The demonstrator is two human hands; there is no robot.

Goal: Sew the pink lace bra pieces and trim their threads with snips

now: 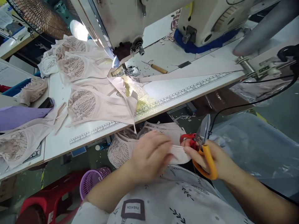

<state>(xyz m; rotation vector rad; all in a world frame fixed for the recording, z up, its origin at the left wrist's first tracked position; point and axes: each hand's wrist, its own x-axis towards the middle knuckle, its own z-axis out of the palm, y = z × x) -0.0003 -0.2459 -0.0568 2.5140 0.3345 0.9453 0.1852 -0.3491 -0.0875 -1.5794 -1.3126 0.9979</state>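
My right hand point(217, 155) is closed around a pair of scissors point(205, 129) with orange and red handles, blades pointing up. Its fingertips are beside the end of a pale beige strip of fabric point(179, 155); whether they also pinch it cannot be told. My left hand point(149, 155), blurred by motion, has its fingers curled inward above several pale beige lace bras point(119, 149) at my lap. What it grips, if anything, is hidden. Another lace bra point(100, 105) lies on the sewing table point(56, 141), its end near the machine needle.
The sewing machine point(161, 15) stands above the table, with a wood-handled awl point(158, 68) by its base. More bras point(72, 63) are piled at the left. Below are a purple basket point(90, 183) and a red stool point(44, 196); a clear plastic bag point(254, 146) is at right.
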